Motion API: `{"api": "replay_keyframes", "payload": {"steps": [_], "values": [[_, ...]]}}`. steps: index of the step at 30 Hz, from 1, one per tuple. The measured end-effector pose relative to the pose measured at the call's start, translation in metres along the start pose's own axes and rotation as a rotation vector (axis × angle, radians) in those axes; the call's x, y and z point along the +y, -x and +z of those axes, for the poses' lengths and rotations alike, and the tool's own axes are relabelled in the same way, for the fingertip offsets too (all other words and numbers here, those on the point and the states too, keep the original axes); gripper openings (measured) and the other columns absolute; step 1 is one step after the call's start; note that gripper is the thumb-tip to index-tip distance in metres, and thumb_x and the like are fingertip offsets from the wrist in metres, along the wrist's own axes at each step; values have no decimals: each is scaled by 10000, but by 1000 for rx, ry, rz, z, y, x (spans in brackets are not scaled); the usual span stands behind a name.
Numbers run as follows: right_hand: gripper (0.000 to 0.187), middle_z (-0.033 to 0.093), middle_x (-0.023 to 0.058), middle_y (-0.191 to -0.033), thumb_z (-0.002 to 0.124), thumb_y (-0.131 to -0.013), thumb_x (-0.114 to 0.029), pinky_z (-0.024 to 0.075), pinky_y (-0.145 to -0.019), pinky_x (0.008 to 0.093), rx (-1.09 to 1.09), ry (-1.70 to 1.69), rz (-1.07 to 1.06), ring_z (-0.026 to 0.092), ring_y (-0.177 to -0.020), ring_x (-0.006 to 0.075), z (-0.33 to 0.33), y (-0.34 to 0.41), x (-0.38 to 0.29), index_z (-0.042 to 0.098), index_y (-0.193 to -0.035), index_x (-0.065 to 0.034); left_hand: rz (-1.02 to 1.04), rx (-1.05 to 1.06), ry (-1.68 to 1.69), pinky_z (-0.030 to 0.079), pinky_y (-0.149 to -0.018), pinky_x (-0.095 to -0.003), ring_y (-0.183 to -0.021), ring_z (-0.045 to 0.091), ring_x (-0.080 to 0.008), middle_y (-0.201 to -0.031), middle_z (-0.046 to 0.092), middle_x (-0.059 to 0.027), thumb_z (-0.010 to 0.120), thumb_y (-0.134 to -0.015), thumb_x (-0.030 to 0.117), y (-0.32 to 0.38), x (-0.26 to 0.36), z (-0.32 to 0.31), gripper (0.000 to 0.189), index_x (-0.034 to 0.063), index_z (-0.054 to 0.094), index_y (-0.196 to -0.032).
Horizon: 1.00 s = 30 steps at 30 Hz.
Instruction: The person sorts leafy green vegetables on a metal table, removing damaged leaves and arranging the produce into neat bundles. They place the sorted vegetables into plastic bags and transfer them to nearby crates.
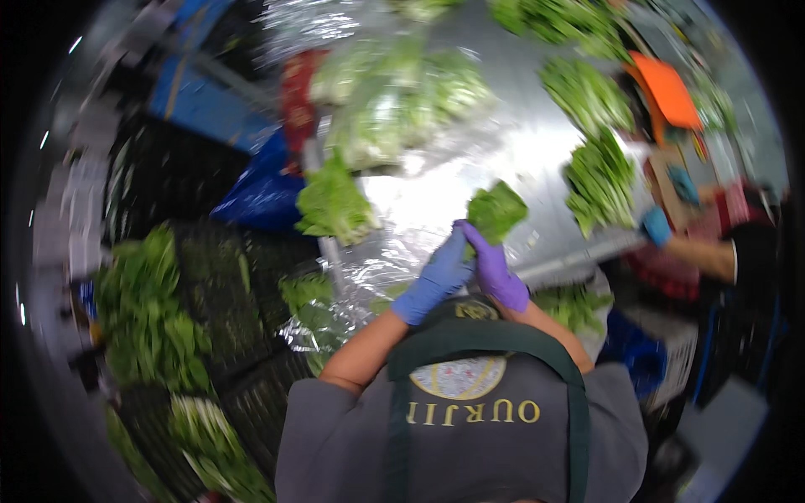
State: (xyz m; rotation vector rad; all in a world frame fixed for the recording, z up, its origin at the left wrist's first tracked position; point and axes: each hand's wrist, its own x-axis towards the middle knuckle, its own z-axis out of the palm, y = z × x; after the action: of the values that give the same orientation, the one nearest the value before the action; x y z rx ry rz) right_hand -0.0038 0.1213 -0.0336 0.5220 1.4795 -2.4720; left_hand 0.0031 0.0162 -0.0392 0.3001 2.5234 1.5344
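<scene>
Both gloved hands meet at the near edge of a metal worktable [522, 144]. My left hand [437, 276], in a blue glove, presses against my right hand [500, 270], in a purple glove. Between them they grip a leafy green vegetable [497, 210], its broad leaves spreading away from me over the metal. The stem end is mostly hidden by the fingers. Clear plastic film [383, 258] lies crumpled on the table left of my hands. Past the film, a small bunch of leafy greens [336, 204] rests at the table's left edge.
Plastic-wrapped greens [402, 100] are piled toward the back. Loose bunches [600, 182] line the right side, beside a co-worker's blue-gloved hand [657, 226] and an orange object [670, 91]. Black crates [214, 295] with greens [148, 314] stand at left, near a blue plastic bag [264, 188].
</scene>
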Motion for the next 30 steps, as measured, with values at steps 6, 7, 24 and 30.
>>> {"api": "replay_keyframes", "payload": {"steps": [6, 7, 24, 30], "values": [[150, 597, 49, -813, 582, -833, -132, 448, -751, 272, 171, -40, -147, 581, -781, 135, -75, 25, -14, 573, -914, -7, -276, -387, 328, 458, -815, -279, -947, 560, -160, -1108, 558, -127, 677, -777, 146, 7, 8, 21, 491, 19, 473, -1206], [146, 599, 43, -773, 588, -831, -127, 454, -742, 272, 182, 11, -221, 587, -758, 138, -95, 32, -15, 568, -908, -5, -291, -380, 321, 451, -823, -277, -979, 551, -158, -1121, 555, -117, 687, -771, 164, 9, 8, 22, 491, 42, 493, -1204], [325, 586, 43, -961, 626, -799, -151, 442, -714, 265, 1142, -127, -154, 549, -820, 114, -337, 154, 100, 560, -1089, -17, -45, -482, -91, 460, -797, -319, -885, 567, -202, -981, 593, -121, 642, -800, 274, 1, -11, 37, 397, 45, 570, -1116], [216, 550, 45, -756, 598, -788, -37, 413, -479, 255, 1001, -279, -202, 519, -591, 118, -320, 125, 106, 526, -991, -16, 122, -645, -134, 446, -815, -391, -925, 547, -314, -1003, 549, -187, 616, -792, 211, 10, -1, 62, 406, 47, 522, -1151]]}}
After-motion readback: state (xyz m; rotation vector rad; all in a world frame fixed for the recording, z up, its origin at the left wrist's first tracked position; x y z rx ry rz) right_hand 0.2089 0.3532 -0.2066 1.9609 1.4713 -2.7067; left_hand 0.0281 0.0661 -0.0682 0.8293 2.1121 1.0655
